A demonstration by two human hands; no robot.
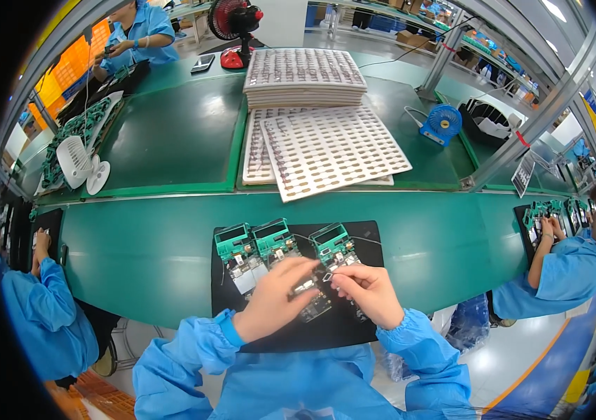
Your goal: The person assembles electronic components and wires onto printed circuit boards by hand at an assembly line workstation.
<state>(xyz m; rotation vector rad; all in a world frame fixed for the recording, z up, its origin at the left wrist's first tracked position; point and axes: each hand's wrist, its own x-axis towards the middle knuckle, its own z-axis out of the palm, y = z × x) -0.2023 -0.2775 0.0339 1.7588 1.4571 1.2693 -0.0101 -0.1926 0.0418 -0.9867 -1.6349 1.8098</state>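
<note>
Three green-framed circuit boards lie side by side on a black mat (pixel 284 339): a left board (pixel 245 269), a middle board (pixel 273 239) and a right board (pixel 331 238). My left hand (pixel 277 297) hovers over the middle board, thumb and fingers apart, with nothing seen between them. Close by, my right hand (pixel 373 292) pinches a small pale-edged, frame-like piece (pixel 327 277) between thumb and forefinger, over the right board. My hands cover the lower parts of the middle and right boards. Thin cables run from the frames across the mat.
Beyond the green bench (pixel 137 238), a perforated white tray (pixel 336 150) carries small parts along its left side, before a stack of trays (pixel 305 80). A blue fan (pixel 442 124) and a white fan (pixel 77 162) flank them. Co-workers sit left and right (pixel 564 262).
</note>
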